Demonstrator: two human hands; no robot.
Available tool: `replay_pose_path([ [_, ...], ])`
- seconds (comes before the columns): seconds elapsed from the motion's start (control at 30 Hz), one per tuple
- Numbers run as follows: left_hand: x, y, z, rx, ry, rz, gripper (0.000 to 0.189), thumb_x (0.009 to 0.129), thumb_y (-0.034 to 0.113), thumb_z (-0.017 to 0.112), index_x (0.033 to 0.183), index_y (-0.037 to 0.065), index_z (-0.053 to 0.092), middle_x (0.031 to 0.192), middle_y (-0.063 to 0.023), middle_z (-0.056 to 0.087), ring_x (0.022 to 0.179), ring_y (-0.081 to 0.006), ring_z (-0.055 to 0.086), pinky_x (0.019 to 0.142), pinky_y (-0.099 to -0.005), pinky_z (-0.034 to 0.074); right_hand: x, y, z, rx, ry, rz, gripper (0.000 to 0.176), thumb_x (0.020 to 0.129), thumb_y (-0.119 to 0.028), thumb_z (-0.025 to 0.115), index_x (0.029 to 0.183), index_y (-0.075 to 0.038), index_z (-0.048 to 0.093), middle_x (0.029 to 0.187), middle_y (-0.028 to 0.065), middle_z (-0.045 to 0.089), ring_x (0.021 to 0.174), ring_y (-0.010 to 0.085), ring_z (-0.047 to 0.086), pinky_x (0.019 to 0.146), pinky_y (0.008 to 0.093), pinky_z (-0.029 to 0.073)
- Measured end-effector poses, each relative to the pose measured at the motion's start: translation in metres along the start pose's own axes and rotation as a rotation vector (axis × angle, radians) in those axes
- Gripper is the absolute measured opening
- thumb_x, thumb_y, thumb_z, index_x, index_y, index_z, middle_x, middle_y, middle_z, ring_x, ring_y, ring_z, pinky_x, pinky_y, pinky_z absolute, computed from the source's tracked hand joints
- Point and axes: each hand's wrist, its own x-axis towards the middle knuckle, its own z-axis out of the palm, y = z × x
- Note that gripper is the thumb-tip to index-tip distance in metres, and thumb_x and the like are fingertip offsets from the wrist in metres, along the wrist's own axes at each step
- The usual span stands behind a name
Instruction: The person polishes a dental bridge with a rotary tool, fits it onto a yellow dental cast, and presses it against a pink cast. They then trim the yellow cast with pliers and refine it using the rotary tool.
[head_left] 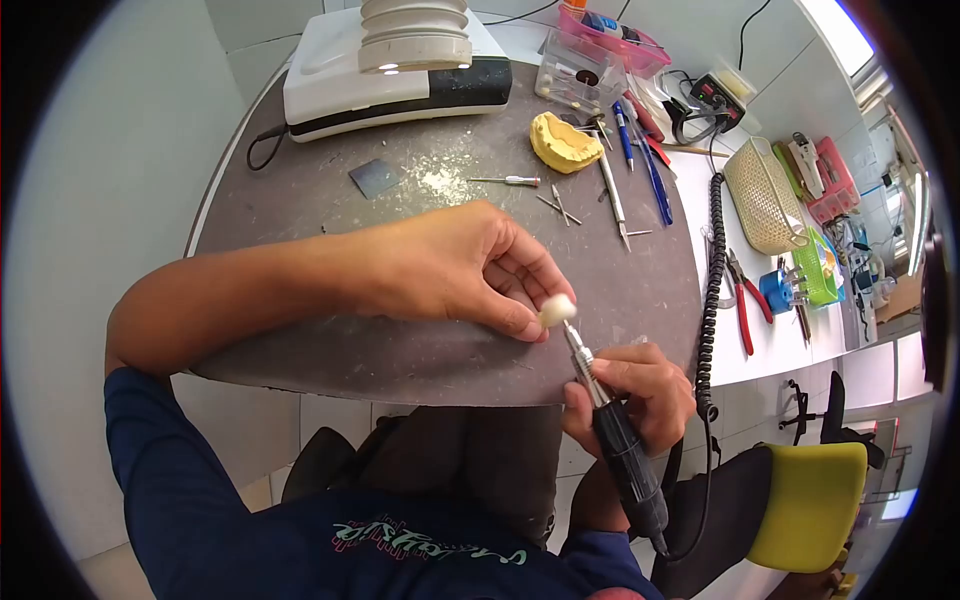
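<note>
Between the thumb and fingers of my left hand [500, 275] is a small, whitish, tooth-like dental piece [556, 310]. My right hand [640, 392] grips a black and silver rotary handpiece [622, 450], tilted up toward the left. Its thin tip comes right up to the lower side of the whitish piece. From the handpiece's lower end a cord runs to the coiled black cable [712, 290]. Both hands are over the front part of the brown work surface [420, 345].
A white suction box [330, 95] with a hose [415, 40] stands at the back left. White debris [440, 178] lies before it. A yellow dental cast [565, 143], burs [560, 207] and a blue pen [623, 135] lie behind my hands. Red-handled pliers [744, 318] and a cream basket [765, 195] are right.
</note>
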Motion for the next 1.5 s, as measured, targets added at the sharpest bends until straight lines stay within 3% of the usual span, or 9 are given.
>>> replay_pose_path([
  [0.07,0.000,-0.001,0.000,0.001,-0.003,0.022,0.041,0.089,0.007,0.071,0.126,-0.006,0.058,0.108,-0.0080,0.069,0.098,-0.0111,0.065,0.090,-0.0243,0.052,-0.001,0.001,0.002,-0.032,0.090,0.051,0.031,0.069,-0.014,0.080,0.090,-0.005,0.059,0.071,0.0121,0.067,0.050,0.0137,0.057,0.047,0.0239,0.043],
  [0.17,0.001,-0.001,0.002,0.013,0.008,0.043,0.039,0.089,0.006,0.071,0.124,-0.007,0.059,0.106,-0.0076,0.069,0.096,-0.0106,0.064,0.089,-0.0245,0.052,0.004,0.002,-0.005,0.043,-0.018,-0.029,0.031,0.069,-0.012,0.080,0.089,-0.003,0.059,0.070,0.0119,0.066,0.052,0.0124,0.057,0.047,0.0231,0.042],
  [0.3,0.001,-0.004,0.001,0.018,-0.003,0.055,0.039,0.089,0.007,0.072,0.124,-0.006,0.060,0.106,-0.0071,0.069,0.094,-0.0101,0.064,0.088,-0.0243,0.052,0.001,0.002,-0.003,0.005,0.049,0.031,0.031,0.069,-0.009,0.080,0.090,-0.003,0.058,0.070,0.0117,0.066,0.054,0.0121,0.057,0.048,0.0228,0.043],
  [0.4,0.001,-0.003,0.001,0.035,0.009,0.047,0.039,0.088,0.009,0.073,0.123,-0.005,0.062,0.105,-0.0064,0.069,0.093,-0.0097,0.064,0.087,-0.0240,0.052,0.003,0.001,-0.004,0.078,-0.013,-0.034,0.031,0.070,-0.007,0.079,0.091,-0.002,0.058,0.072,0.0119,0.065,0.054,0.0125,0.057,0.049,0.0226,0.043],
  [0.47,0.001,-0.004,0.001,0.042,-0.002,0.058,0.040,0.089,0.010,0.072,0.124,-0.005,0.061,0.105,-0.0063,0.069,0.093,-0.0098,0.064,0.087,-0.0239,0.051,0.002,-0.002,0.000,0.012,0.116,0.126,0.027,0.067,-0.011,0.082,0.084,-0.004,0.062,0.069,0.0108,0.068,0.051,0.0153,0.062,0.047,0.0252,0.047],
  [0.7,-0.001,-0.002,0.001,0.075,0.007,0.051,0.041,0.090,0.009,0.071,0.126,-0.005,0.060,0.106,-0.0069,0.069,0.095,-0.0103,0.064,0.088,-0.0244,0.052,-0.001,0.004,-0.004,0.085,0.090,0.085,0.028,0.066,-0.013,0.083,0.082,-0.004,0.062,0.068,0.0107,0.068,0.051,0.0154,0.063,0.047,0.0253,0.047],
  [0.8,-0.001,-0.004,0.001,0.064,0.009,0.071,0.040,0.089,0.008,0.071,0.126,-0.005,0.060,0.107,-0.0073,0.069,0.094,-0.0103,0.064,0.088,-0.0246,0.052,0.002,0.004,-0.005,0.116,-0.003,0.013,0.030,0.071,-0.013,0.080,0.089,-0.001,0.058,0.068,0.0128,0.065,0.055,0.0146,0.060,0.051,0.0227,0.046],
  [0.97,-0.001,-0.002,0.003,0.095,0.017,0.061,0.040,0.088,0.005,0.071,0.126,-0.004,0.061,0.107,-0.0081,0.069,0.094,-0.0106,0.065,0.088,-0.0244,0.052,0.002,-0.005,-0.004,0.111,0.028,0.120,0.029,0.066,-0.016,0.085,0.082,-0.005,0.062,0.066,0.0106,0.067,0.052,0.0172,0.064,0.050,0.0265,0.048],
  [1.5,-0.001,-0.002,0.004,0.107,0.017,0.058,0.040,0.088,0.003,0.070,0.126,-0.003,0.061,0.106,-0.0079,0.070,0.091,-0.0098,0.065,0.086,-0.0241,0.053,0.005,-0.006,-0.002,0.136,0.025,0.132,0.029,0.065,-0.015,0.084,0.082,-0.006,0.062,0.066,0.0103,0.067,0.052,0.0178,0.063,0.048,0.0267,0.045],
])
